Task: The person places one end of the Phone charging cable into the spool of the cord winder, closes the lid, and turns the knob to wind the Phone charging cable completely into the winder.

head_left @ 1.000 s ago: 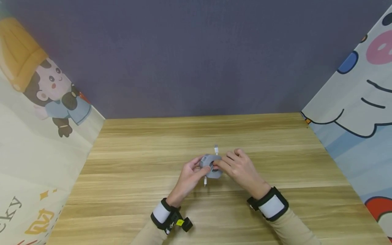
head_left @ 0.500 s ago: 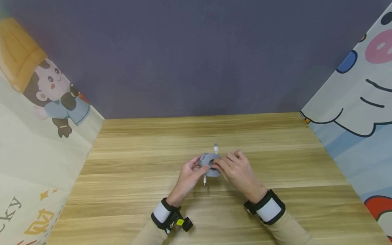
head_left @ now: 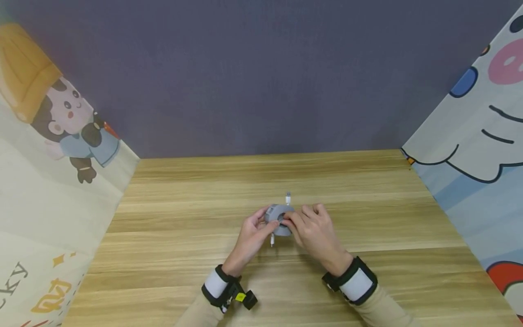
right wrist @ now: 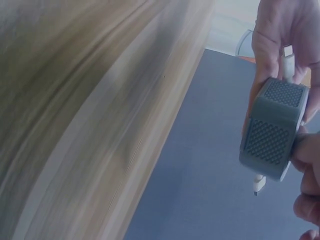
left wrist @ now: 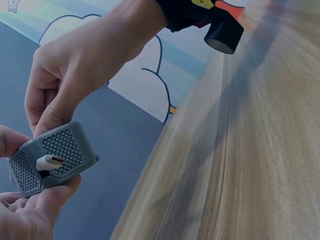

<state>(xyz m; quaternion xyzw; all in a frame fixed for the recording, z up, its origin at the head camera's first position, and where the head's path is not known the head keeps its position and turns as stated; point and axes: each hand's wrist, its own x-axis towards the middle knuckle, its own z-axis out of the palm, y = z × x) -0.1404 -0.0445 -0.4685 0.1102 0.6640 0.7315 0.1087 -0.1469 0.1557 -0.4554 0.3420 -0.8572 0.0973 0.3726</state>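
A grey ring-shaped cable winder [head_left: 284, 230] is held above the table, its sides covered in knobbly panels [right wrist: 270, 142]. My left hand [head_left: 250, 234] grips it from the left, thumb across its face. The curled fingers of my right hand [head_left: 316, 231] reach into the central hole and pinch there; the exact contact is hidden in the head view. From the far side sticks a white USB plug [head_left: 288, 198]. On the near side pokes out a smaller white plug [head_left: 272, 240], an oval-mouthed USB-C end [left wrist: 49, 162] in the left wrist view.
The wood-grain table [head_left: 184, 190] spreads beneath both hands. A dark blue-grey wall panel [head_left: 261, 81] stands behind it. Cartoon-printed panels flank the left [head_left: 49, 190] and right [head_left: 482, 136]. Each wrist wears a strapped band, the left with a camera [head_left: 248, 299].
My right wrist has dropped a little and shifted left, its fingers staying at the hole. The winder has risen slightly in the head view. My left hand is nearly still.
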